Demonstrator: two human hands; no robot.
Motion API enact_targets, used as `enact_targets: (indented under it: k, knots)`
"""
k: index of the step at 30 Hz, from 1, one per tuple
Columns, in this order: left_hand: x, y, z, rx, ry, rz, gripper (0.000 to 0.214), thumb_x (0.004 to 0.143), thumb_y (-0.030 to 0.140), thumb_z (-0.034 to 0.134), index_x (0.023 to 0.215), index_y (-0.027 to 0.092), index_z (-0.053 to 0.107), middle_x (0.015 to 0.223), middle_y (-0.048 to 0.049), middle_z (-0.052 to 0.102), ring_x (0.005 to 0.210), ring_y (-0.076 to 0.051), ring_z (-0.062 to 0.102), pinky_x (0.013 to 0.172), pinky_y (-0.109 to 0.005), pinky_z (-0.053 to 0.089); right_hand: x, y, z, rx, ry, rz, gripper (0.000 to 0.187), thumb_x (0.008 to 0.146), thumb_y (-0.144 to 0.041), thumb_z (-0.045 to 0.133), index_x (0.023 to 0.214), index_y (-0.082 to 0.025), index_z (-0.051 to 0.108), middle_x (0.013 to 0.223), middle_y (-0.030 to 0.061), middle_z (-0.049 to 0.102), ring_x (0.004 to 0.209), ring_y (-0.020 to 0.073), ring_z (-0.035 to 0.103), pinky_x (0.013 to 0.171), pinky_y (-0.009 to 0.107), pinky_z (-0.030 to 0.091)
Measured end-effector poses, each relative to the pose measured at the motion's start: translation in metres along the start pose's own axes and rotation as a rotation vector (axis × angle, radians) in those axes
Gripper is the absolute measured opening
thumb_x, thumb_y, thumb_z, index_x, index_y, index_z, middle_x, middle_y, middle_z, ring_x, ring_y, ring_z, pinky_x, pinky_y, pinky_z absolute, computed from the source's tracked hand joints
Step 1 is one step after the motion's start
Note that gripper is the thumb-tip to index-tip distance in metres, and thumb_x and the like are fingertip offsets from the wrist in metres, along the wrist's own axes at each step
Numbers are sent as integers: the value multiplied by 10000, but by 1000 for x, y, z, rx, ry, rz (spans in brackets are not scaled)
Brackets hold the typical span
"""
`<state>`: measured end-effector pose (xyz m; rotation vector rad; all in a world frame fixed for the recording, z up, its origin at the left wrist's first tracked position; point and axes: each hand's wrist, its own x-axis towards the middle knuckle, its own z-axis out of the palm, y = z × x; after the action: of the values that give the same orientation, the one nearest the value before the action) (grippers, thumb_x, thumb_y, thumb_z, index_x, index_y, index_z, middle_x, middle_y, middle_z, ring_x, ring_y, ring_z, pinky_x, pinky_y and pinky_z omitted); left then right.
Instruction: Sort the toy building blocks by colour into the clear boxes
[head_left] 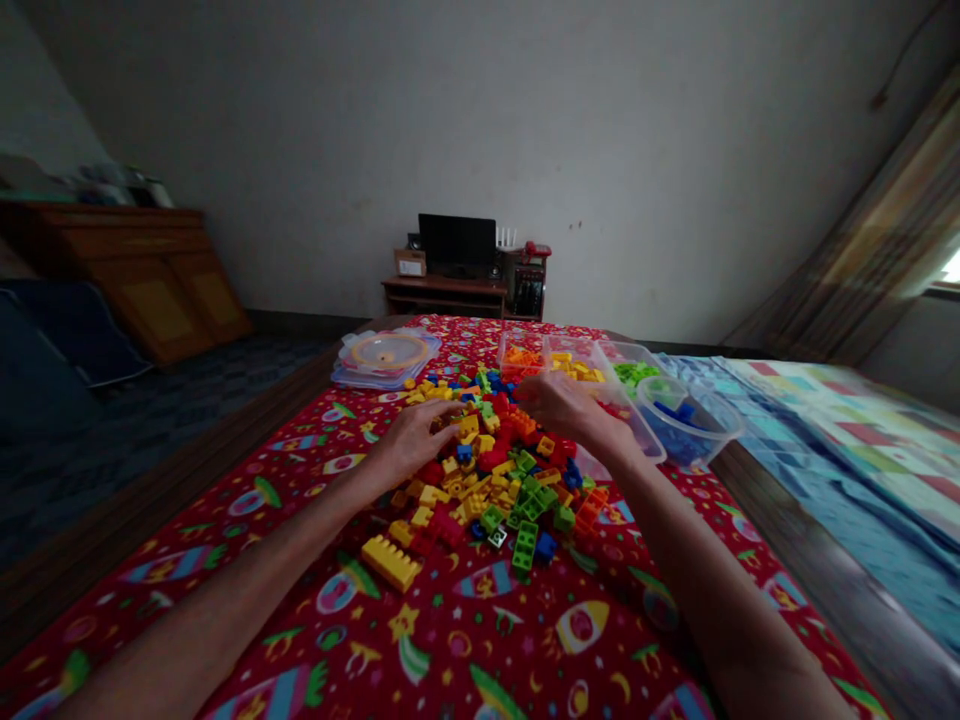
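A heap of toy building bricks in yellow, green, red, orange and blue lies on the red patterned cloth. At the heap's left side is my left hand, its thumb and fingers apart beside several yellow bricks. My right hand reaches over the far right part of the heap, in front of the divided clear tray. Its fingers curl down and together; whatever they hold is hidden. A long yellow brick lies apart at the near left.
Behind my right hand, the clear divided tray holds orange, yellow and green bricks by colour. A clear round tub with blue bricks stands to its right. Stacked clear lids lie at the far left. A bed adjoins on the right.
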<state>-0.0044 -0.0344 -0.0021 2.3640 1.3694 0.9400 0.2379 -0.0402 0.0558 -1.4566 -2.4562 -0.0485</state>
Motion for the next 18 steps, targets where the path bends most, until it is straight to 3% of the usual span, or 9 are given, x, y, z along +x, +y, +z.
enact_targets:
  k: [5, 10, 14, 18]
  knots:
    - [0, 7, 1, 91, -3, 110, 339, 835, 319, 509, 1115, 201, 659, 1152, -87, 673, 1059, -242, 615, 973, -394, 463, -2, -4, 26, -108, -144, -78, 324, 830, -118, 485, 1112, -142, 644, 1065, 138, 664, 950, 202, 595, 775, 287, 418]
    - [-1, 5, 6, 118, -19, 235, 317, 836, 233, 501, 1111, 177, 646, 1153, -96, 659, 1088, -230, 597, 985, -390, 463, -2, -6, 16, -120, -201, -38, 294, 845, -114, 446, 1035, -142, 668, 929, 114, 686, 808, 169, 609, 663, 255, 401]
    - [-3, 5, 10, 133, -3, 360, 291, 885, 237, 489, 1130, 159, 627, 1167, -108, 640, 1126, -222, 567, 995, -386, 453, -4, -5, 9, -145, -129, -16, 276, 885, -185, 442, 1068, -146, 645, 914, 103, 683, 799, 161, 597, 673, 251, 398]
    - [-8, 14, 16, 206, -115, 547, 290, 890, 291, 560, 1158, 195, 612, 1206, -90, 613, 1204, -235, 492, 1035, -400, 402, 5, -4, 28, -111, 18, -102, 351, 892, -203, 459, 1219, -151, 575, 1114, 142, 639, 1024, 223, 564, 833, 315, 425]
